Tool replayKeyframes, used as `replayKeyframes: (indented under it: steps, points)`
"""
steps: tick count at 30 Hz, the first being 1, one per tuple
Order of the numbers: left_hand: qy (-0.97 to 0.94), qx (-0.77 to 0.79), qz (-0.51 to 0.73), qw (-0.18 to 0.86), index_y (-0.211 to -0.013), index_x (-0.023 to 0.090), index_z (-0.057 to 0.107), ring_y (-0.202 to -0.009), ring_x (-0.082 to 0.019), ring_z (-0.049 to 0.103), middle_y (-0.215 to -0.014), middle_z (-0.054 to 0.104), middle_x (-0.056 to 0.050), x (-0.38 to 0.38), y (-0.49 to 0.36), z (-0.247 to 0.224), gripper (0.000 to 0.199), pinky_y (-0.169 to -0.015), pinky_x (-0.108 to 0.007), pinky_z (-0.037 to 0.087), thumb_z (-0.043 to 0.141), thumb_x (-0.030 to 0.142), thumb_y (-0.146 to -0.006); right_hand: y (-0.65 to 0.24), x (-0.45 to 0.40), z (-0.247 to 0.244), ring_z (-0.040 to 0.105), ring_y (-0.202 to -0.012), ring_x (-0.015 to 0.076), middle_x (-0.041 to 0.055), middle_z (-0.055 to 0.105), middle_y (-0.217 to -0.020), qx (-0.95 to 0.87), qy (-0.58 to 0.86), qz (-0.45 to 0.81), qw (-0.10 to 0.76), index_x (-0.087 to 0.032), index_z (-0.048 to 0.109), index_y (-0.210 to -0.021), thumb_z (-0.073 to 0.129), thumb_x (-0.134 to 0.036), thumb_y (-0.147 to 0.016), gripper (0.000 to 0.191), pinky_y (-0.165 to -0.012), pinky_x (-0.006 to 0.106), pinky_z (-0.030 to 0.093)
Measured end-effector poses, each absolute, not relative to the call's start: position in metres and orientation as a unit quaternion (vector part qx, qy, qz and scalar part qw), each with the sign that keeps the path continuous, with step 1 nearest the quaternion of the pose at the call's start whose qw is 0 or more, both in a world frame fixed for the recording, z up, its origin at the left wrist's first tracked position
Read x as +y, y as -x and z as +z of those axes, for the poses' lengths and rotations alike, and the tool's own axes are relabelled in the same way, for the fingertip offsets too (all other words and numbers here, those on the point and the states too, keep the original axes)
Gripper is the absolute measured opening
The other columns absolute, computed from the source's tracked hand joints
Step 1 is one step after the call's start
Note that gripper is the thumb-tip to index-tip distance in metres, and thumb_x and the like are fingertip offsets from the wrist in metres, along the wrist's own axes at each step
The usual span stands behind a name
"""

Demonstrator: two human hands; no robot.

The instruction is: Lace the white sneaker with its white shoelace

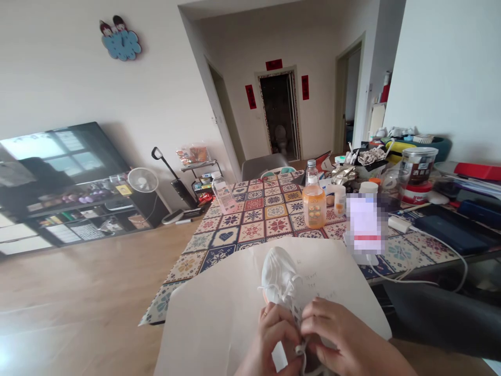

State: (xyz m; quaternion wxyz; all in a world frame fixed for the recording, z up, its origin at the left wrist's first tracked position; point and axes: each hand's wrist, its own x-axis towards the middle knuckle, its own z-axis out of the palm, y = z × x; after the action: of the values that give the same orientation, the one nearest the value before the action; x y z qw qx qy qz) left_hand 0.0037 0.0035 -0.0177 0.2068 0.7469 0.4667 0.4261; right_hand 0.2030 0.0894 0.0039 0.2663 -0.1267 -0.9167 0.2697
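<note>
A white sneaker lies on a large white sheet of paper, its toe pointing away from me. My left hand is at the shoe's left side, fingers bent and pinched on the white shoelace. From the right, my right hand reaches over the laced part, its fingertips closed on the lace close to the left fingers. Loose lace shows across the shoe near the toe. My hands hide most of the shoe's rear part.
A patterned tablecloth covers the table beneath the paper. Beyond it stand an orange bottle, a pink bottle and a blurred phone with a white cable. Cans, a jar and folders crowd the right side.
</note>
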Motion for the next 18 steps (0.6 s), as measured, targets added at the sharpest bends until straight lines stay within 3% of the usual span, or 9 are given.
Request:
replayKeyframes:
  steps: [5, 9, 12, 14, 18]
  points:
    - [-0.736, 0.456, 0.427, 0.263, -0.075, 0.022, 0.046, -0.09, -0.02, 0.054, -0.09, 0.057, 0.0, 0.003, -0.002, -0.02, 0.022, -0.097, -0.039, 0.034, 0.061, 0.006, -0.078, -0.199, 0.085, 0.003, 0.064, -0.085, 0.0179, 0.0034, 0.068, -0.094, -0.926, 0.098, 0.226, 0.285, -0.02, 0.066, -0.086, 0.069, -0.001, -0.082, 0.02, -0.076, 0.025, 0.05]
    - [-0.734, 0.423, 0.438, 0.301, -0.078, 0.022, 0.049, -0.092, -0.021, 0.052, -0.093, 0.053, -0.001, 0.002, 0.001, -0.019, 0.023, -0.098, -0.041, 0.031, 0.059, 0.034, -0.095, -0.199, 0.086, 0.003, 0.063, -0.086, 0.0175, 0.0035, 0.066, -0.093, -0.928, 0.095, 0.247, 0.262, -0.018, 0.065, -0.082, 0.074, -0.007, -0.085, 0.014, -0.075, 0.025, 0.048]
    - [-0.725, 0.395, 0.455, 0.336, -0.085, 0.025, 0.058, -0.097, -0.022, 0.053, -0.098, 0.054, -0.002, 0.001, 0.004, -0.019, 0.028, -0.098, -0.042, 0.031, 0.058, 0.05, -0.098, -0.202, 0.087, 0.002, 0.064, -0.092, 0.0179, 0.0038, 0.065, -0.099, -0.919, 0.099, 0.3, 0.237, -0.019, 0.068, -0.086, 0.073, -0.012, -0.089, 0.009, -0.08, 0.026, 0.049]
    - [-0.708, 0.369, 0.477, 0.369, -0.092, 0.028, 0.062, -0.101, -0.023, 0.053, -0.101, 0.054, -0.003, 0.0, 0.006, -0.021, 0.023, -0.096, -0.042, 0.033, 0.062, 0.05, -0.096, -0.206, 0.089, 0.0, 0.063, -0.097, 0.0182, 0.0035, 0.064, -0.102, -0.906, 0.087, 0.344, 0.23, -0.02, 0.07, -0.087, 0.072, -0.019, -0.093, 0.006, -0.085, 0.027, 0.049]
    - [-0.66, 0.289, 0.535, 0.441, -0.088, 0.028, 0.064, -0.096, -0.022, 0.053, -0.097, 0.052, -0.002, -0.001, 0.012, -0.025, 0.018, -0.086, -0.037, 0.038, 0.067, 0.046, -0.093, -0.214, 0.1, -0.011, 0.062, -0.101, 0.0191, 0.0038, 0.061, -0.108, -0.86, 0.03, 0.453, 0.232, -0.022, 0.07, -0.084, 0.07, -0.042, -0.095, 0.023, -0.09, 0.03, 0.049]
